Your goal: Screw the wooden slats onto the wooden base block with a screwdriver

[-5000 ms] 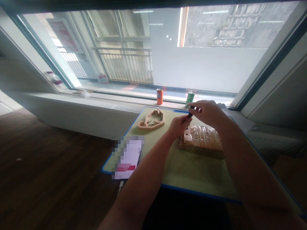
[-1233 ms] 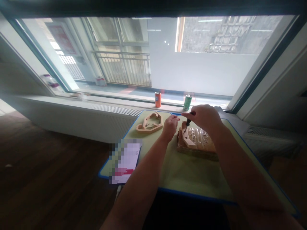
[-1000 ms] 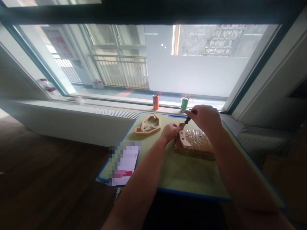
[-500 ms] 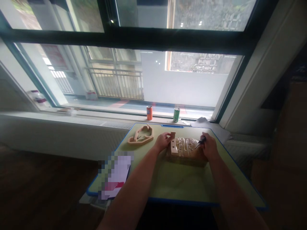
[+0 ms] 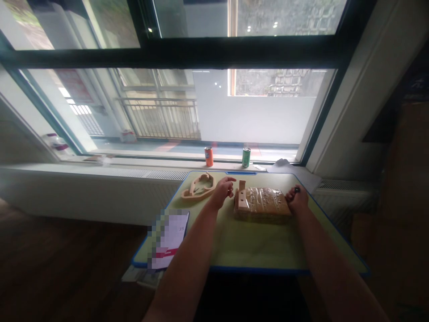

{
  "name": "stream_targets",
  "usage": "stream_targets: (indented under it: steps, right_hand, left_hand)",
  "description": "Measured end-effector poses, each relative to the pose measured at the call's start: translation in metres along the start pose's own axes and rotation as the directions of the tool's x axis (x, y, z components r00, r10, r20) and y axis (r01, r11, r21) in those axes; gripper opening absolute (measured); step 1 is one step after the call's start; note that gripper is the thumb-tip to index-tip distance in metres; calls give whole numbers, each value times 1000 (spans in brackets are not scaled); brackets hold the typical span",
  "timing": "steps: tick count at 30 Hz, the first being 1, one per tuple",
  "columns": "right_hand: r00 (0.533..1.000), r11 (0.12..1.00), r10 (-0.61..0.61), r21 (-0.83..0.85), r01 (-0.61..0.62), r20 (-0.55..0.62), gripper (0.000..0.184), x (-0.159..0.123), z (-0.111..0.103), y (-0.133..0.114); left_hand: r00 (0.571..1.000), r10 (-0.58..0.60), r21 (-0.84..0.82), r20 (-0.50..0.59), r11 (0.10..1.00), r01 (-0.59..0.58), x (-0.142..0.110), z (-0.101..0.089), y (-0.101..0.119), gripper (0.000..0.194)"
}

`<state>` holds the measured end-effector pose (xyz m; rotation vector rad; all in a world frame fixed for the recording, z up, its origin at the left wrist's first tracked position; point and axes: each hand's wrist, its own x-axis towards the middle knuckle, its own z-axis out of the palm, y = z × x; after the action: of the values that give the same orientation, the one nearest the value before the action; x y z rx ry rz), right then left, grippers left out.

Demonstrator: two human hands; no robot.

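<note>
Wood, pale and bent, with dark round holes, forms the angled wooden piece (image 5: 241,199) at the left end of a flat brown tape-wrapped block (image 5: 263,215). The block seems to serve as a raised rest; whether the piece's far end stands up or juts past its edge, I cannot tell. Shiny clear tape (image 5: 256,200) crosses the top, perhaps so the small dark specks there cannot roll. The left hand (image 5: 224,192) is just beside the piece, apart from it, index finger stretched, nothing visible in its loose curl. The right hand (image 5: 299,200) is closed around a black-handled tool (image 5: 297,189) by the block's other end, clear of the wood; the tip is hidden.

Farther out, a pale wooden looped frame (image 5: 212,182) lies on the yellow-green blue-rimmed table (image 5: 254,250), seemingly set aside for room. A white-screened phone (image 5: 172,237) lies near the left forearm, probably for easy viewing. An orange metal can (image 5: 208,157) and a green metal can (image 5: 246,158) stand beyond, on the white windowsill (image 5: 181,166).
</note>
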<state>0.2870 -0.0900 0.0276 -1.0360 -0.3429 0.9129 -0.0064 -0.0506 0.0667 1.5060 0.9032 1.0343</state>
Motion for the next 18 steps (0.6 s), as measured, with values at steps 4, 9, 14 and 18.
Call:
stream_targets:
  steps: [4, 9, 14, 18]
  right_hand:
    - [993, 989, -54, -146, 38, -106, 27, 1, 3, 6]
    - [983, 909, -165, -399, 118, -84, 24, -13, 6, 3]
    - [968, 763, -251, -621, 180, -28, 22, -25, 6, -5]
    - [956, 647, -294, -736, 199, 0, 21, -27, 10, -7]
  left_hand:
    - [962, -25, -46, 273, 998, 39, -11, -16, 12, 30]
    - [931, -70, 16, 358, 997, 69, -12, -20, 13, 28]
    - [926, -56, -63, 373, 994, 86, -11, -19, 9, 35]
    - [933, -25, -87, 358, 994, 61, -12, -20, 13, 40]
